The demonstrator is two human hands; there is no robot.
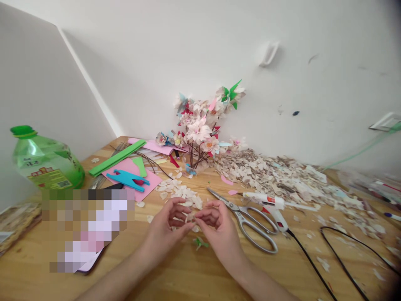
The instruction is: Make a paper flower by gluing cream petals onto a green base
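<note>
Both hands meet low in the middle of the head view, fingers curled and thumbs nearly touching. My left hand [171, 223] and my right hand [217, 223] pinch a small pale petal-like piece [189, 218] between their fingertips. Its outline is partly hidden by the fingers. Just below the fingertips, a small green paper piece [200, 243] lies on the wooden table [175, 280]. Behind the hands is a loose pile of white petals [180, 190]. Grey-handled scissors [250, 221] lie open to the right of my right hand.
A bunch of paper flowers [199, 129] stands at the back. Pale scraps [275, 175] heap behind a white glue gun [266, 202] with a black cable. Coloured paper [125, 167], a green bottle [46, 161] and a partly pixelated phone [94, 242] are on the left.
</note>
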